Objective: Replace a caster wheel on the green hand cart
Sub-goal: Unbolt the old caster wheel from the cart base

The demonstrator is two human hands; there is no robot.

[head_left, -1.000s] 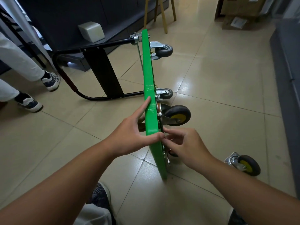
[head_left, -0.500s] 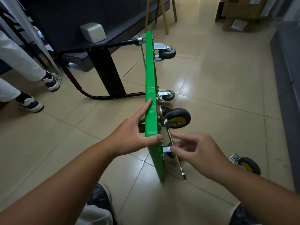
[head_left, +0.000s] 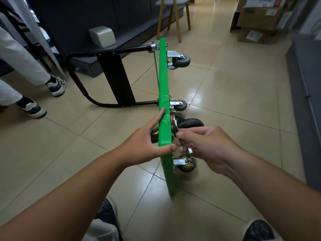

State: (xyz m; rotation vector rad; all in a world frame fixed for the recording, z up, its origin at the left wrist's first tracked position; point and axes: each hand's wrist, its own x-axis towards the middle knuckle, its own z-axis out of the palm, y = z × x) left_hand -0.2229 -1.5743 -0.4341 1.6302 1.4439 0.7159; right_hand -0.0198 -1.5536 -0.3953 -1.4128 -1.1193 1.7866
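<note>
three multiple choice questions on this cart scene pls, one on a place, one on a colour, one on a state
1. Where does the left hand rest?
A) on the green deck, at its upper edge
B) on the black handle
C) on the floor

2. What colour are the far caster wheels?
A) grey
B) red
C) white

3. What is the right hand doing?
A) hanging empty
B) holding a metal wrench
C) lying flat on the floor

Answers:
1 A, its thumb and index finger lie on the deck.
2 A, both wheels at the handle end look grey.
3 B, its fingers curl round the wrench beside the deck.
</note>
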